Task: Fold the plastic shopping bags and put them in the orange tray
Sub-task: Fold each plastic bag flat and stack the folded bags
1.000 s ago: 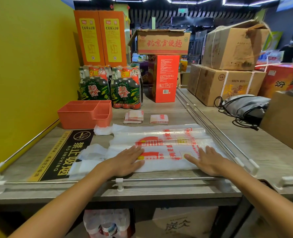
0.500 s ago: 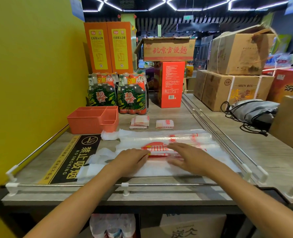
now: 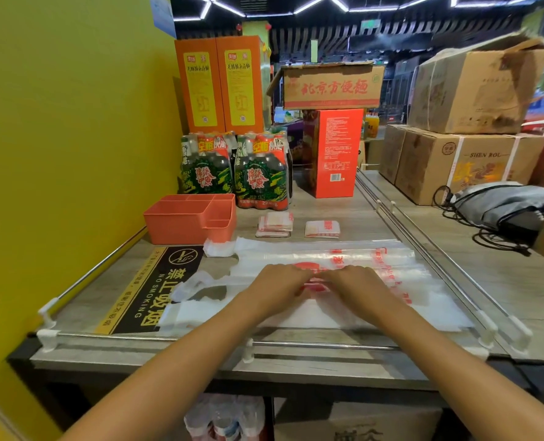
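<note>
I see my left hand [image 3: 281, 283] and right hand [image 3: 355, 283] pressed flat together on the spread plastic shopping bag [image 3: 343, 259]; the compartmented orange tray [image 3: 181, 224] holds nothing visible.

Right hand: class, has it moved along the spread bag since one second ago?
Yes. The right hand has slid left, away from the shelf's right rail, to meet the left hand over the plastic bag's red print.

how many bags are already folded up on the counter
2 folded piles: one right of the orange tray, another further right. The left pile may stack several bags. A third bag lies unfolded under both hands.
</note>
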Demonstrator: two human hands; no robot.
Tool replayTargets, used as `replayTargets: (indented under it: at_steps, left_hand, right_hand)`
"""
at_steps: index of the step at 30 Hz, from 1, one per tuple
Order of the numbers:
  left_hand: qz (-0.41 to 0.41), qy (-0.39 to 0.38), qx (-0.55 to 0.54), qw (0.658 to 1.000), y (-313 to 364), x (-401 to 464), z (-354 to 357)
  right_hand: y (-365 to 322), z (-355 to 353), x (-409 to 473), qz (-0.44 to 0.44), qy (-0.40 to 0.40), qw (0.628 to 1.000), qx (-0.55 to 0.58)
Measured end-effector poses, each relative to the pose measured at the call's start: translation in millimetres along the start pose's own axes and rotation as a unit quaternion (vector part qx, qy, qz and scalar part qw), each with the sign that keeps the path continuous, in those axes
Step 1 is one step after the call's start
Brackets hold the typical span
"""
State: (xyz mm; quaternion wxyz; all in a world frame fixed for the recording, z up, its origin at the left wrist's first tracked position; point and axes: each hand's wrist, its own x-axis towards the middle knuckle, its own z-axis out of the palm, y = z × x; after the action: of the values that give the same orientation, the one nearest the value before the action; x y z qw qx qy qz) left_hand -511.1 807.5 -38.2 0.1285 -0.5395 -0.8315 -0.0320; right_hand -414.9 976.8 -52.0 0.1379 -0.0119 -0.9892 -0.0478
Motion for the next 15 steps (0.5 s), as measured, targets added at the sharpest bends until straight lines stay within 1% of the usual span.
replayTargets:
  at_steps: [3,6,11,15]
  left_hand:
    - [-0.01,0.006,0.053,0.999,5.1,8.5,0.2]
    - [0.0,0.015,0.058,0.998,-8.4,5.0,6.0]
    - [-0.013,-0.011,0.089,0.996,-31.6,-3.1,16.3]
    - [-0.037,-0.028,0.085,0.995,-62.6,-21.9,19.6]
  right_hand:
    - [3.4,-3.1,-5.5,0.023,-0.02,1.0,-0.001]
    - [16.1,-7.0,-14.6,0.041,-0.04,0.997,-0.058]
    - [26.2,-6.3,-19.8,0.053,-0.045,0.994,-0.087]
    - [43.8,-2.6,-28.2,0.069,-0.051,0.991,-0.106]
